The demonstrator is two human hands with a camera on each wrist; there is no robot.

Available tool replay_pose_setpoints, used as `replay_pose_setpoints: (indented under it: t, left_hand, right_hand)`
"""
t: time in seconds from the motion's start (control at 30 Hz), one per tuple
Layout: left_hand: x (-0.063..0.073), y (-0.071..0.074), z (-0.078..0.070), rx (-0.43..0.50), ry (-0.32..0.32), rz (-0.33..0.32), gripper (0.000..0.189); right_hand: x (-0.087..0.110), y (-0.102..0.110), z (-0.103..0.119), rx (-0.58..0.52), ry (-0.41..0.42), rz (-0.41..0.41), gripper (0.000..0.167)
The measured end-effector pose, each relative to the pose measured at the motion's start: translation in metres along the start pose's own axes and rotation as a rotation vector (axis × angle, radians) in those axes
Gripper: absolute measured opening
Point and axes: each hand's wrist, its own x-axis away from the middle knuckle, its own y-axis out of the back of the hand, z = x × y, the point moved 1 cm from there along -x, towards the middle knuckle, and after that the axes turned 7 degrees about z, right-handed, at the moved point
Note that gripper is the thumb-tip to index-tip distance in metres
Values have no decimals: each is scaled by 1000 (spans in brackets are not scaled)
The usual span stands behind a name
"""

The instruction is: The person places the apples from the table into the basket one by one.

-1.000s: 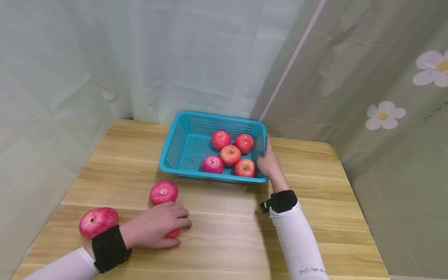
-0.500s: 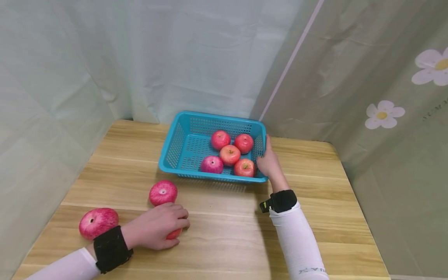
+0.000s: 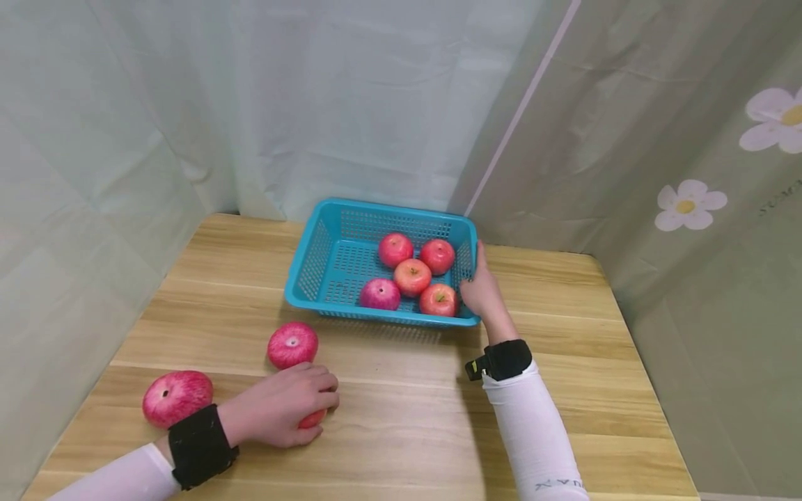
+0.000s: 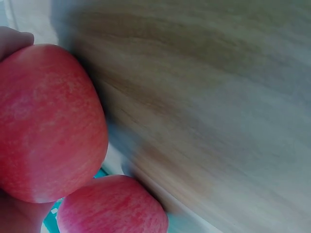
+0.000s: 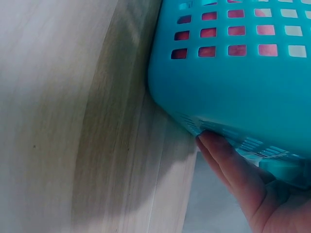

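Note:
My left hand (image 3: 282,406) curls over a red apple (image 3: 312,419) on the table, covering most of it. In the left wrist view that apple (image 4: 48,124) fills the left side, with fingers around it. Just beyond the hand sits a pink-red apple (image 3: 292,345); a larger streaked one (image 3: 178,399) lies left of it, by the wrist strap. At the blue plastic basket's (image 3: 370,315) right end, my right hand (image 3: 484,292) grips the rim, thumb over the inner side and fingers outside. The right wrist view shows fingers against the slotted wall (image 5: 218,87). Several apples (image 3: 412,277) lie inside the basket, mostly toward its right half.
The wooden table (image 3: 401,431) carries everything. Pale curtains (image 3: 388,104) hang close behind its back edge and along both sides. The basket stands near that back edge, its left part showing bare slotted floor (image 3: 347,261).

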Motion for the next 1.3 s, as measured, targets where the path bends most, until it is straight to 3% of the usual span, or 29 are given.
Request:
replay_pose_setpoints:
  t: [0.37, 0.53, 0.73, 1.0, 1.1, 1.2, 1.3]
  left_hand:
    - [-1, 10, -5, 40, -20, -36, 36]
    - [-4, 31, -11, 46, -42, -94, 36]
    - [-14, 68, -6, 48, -2, -127, 31]
    - [-33, 113, 15, 74, 35, -184, 35]
    - [-46, 124, 21, 69, 54, -223, 24]
    - [-62, 130, 27, 52, 110, -283, 20]
    - [-76, 134, 35, 60, 200, -320, 27]
  right_hand:
    - [0, 0, -1, -6, 1, -2, 92]
    - [0, 0, -1, 3, -1, -6, 92]
    - [0, 1, -1, 13, -3, -3, 93]
    - [-1, -2, -1, -1, -4, -3, 96]
    - [-1, -2, -3, -4, -3, -5, 96]
    - [-1, -2, -4, -2, -3, -7, 96]
    - [-1, -1, -3, -4, -3, -9, 95]
